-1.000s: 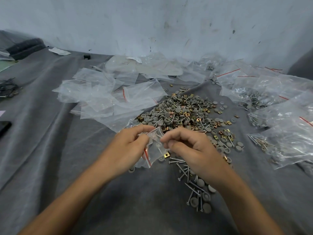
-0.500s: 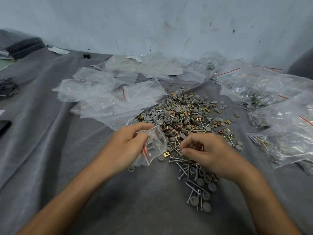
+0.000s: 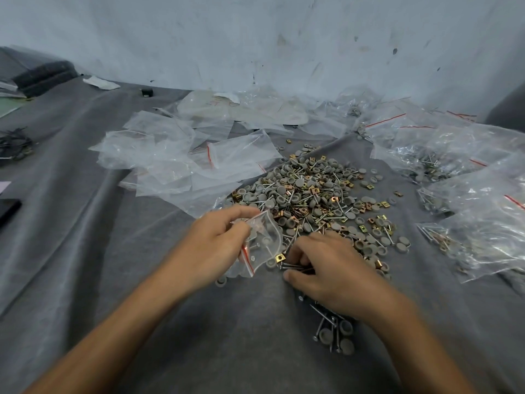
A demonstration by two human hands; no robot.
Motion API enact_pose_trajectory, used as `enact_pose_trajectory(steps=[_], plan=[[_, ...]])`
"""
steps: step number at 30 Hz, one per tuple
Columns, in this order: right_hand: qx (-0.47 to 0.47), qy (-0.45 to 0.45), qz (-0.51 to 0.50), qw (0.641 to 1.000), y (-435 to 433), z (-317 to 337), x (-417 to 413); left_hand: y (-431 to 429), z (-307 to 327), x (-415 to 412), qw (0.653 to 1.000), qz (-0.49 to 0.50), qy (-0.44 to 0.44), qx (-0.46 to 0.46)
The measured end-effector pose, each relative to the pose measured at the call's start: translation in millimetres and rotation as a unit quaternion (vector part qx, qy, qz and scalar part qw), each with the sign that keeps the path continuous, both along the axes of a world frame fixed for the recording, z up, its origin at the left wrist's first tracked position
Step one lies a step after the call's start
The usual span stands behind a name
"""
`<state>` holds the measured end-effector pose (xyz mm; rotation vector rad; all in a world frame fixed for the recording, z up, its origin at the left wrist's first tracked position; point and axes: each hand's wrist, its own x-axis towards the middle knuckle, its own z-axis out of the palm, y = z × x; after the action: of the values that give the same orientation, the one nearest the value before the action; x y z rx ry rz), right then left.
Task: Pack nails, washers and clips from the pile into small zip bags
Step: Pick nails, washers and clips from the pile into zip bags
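Observation:
A pile (image 3: 315, 194) of grey round washers, brass clips and steel nails lies on the grey cloth. My left hand (image 3: 216, 245) pinches a small clear zip bag (image 3: 262, 245) with a red strip, holding it just left of the pile's near edge; a few pieces show inside it. My right hand (image 3: 326, 271) is down on the near part of the pile, fingers curled around several nails (image 3: 292, 267) lying on the cloth. More nails and washers (image 3: 335, 334) lie under and behind my right wrist.
Empty clear zip bags (image 3: 176, 160) are heaped at the left back of the pile. Filled bags (image 3: 483, 223) lie at the right. A dark phone (image 3: 7, 209) sits at the left edge, and a wall rises behind the cloth.
My right hand left the bag's mouth and dropped down and toward me onto the nails at the pile's near edge. My left hand kept the bag almost still.

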<state>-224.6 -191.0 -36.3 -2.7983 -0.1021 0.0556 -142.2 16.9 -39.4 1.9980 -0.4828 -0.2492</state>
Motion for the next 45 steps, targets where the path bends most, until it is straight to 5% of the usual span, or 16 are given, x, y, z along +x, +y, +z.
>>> enact_pose_trajectory(steps=[8,12,18,25,33,38,45], plan=[[-0.016,-0.033,0.003,0.999,4,-1,3,0,0,1,1.0,0.006,0.007,-0.008],[0.153,-0.101,-0.032,0.983,-5,1,5,0,2,-1,1.0,0.003,0.013,-0.011],[0.467,-0.092,-0.057,0.878,5,9,4,-3,8,-4,1.0,0.004,0.005,0.003],[0.526,-0.054,-0.066,0.846,21,3,7,-3,8,-4,1.0,0.011,0.005,-0.008],[0.451,-0.109,-0.089,0.882,-5,6,7,1,3,1,0.999,0.007,0.023,-0.023],[0.221,-0.092,-0.055,0.969,-4,0,8,1,5,1,0.999,0.01,0.016,-0.043],[0.06,-0.043,0.001,0.997,18,-12,10,4,8,1,0.999,0.016,0.017,-0.042]])
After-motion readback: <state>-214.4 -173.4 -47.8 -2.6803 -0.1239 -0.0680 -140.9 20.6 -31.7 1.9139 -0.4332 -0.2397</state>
